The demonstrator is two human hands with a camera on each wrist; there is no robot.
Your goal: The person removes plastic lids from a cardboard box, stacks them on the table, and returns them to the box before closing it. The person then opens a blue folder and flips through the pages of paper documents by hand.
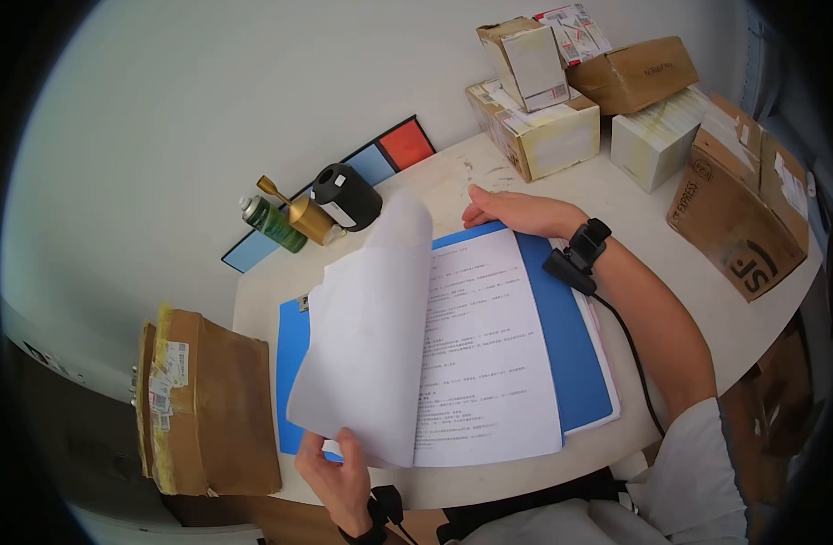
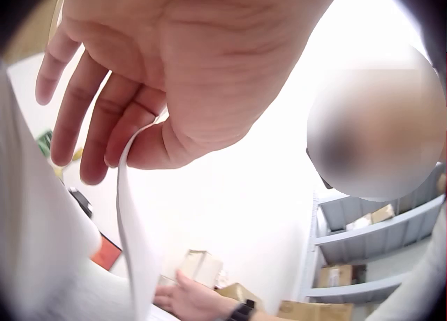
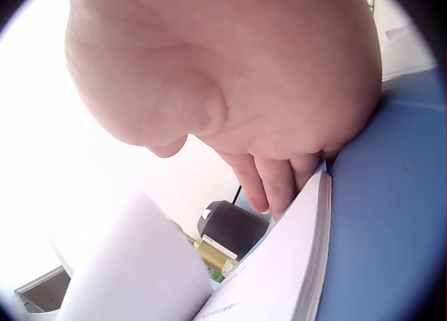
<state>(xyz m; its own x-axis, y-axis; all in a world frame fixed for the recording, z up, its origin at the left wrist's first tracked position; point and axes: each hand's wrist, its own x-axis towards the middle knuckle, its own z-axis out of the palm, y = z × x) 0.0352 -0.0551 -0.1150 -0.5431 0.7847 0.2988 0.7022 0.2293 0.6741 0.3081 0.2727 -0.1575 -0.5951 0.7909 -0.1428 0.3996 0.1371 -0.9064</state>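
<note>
A blue folder lies on the table with a stack of printed pages on it. My left hand pinches the lower edge of a lifted sheet between thumb and index finger; in the left wrist view that hand holds the sheet's edge, its other fingers loosely extended. My right hand rests at the folder's top edge, fingers extended. In the right wrist view the right hand lies by the top of the page stack, with the curved sheet at left.
Behind the folder stand a green can, a gold bottle and a black round container. Several cardboard boxes are piled at the back right, another at the right. A large carton stands at the left edge.
</note>
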